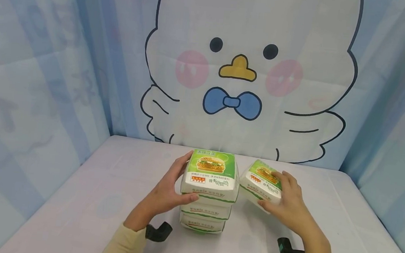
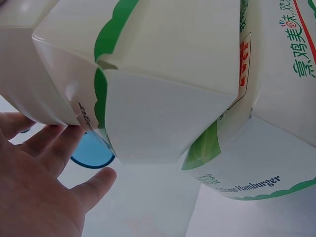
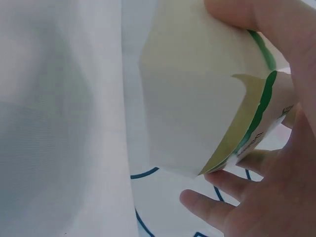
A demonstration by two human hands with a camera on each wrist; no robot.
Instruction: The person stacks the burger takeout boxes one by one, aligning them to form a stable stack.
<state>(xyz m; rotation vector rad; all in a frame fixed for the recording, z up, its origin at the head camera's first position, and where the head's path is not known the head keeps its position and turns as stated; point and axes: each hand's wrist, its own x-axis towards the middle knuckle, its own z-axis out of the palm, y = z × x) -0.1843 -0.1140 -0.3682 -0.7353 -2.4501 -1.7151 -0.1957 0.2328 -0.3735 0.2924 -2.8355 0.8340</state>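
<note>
Four burger boxes in all, on a pale table (image 1: 73, 195) backed by a curtain (image 1: 251, 66) printed with a cartoon chick. At the table's centre, a stack of three boxes (image 1: 208, 195), white with green trim and a burger picture on the top lid. At about 3 o'clock from that stack, just beside its top box, a fourth box (image 1: 260, 182) of the same print, tilted, its lid leaning toward the stack; raised off the table or resting on one edge, hard to tell from the head view.

Left hand (image 1: 167, 193) at 9 o'clock of the stack, flat against its side: fingers straight and running up the top box, thumb laid across the near face at the seam below that box. In the left wrist view, palm (image 2: 34, 192) spread, fingertips touching the white cardboard, nothing pinched.

Right hand (image 1: 289, 204) around the fourth box: fingers draped over the lid at 12 o'clock, thumb pressed on the near lower edge at 6 o'clock. In the right wrist view, fingers (image 3: 217, 205) curled beneath the box (image 3: 197, 98), thumb on top, a full grasp.

Black wrist straps (image 1: 158, 232) at both cuffs, near the table's 6 o'clock edge.
</note>
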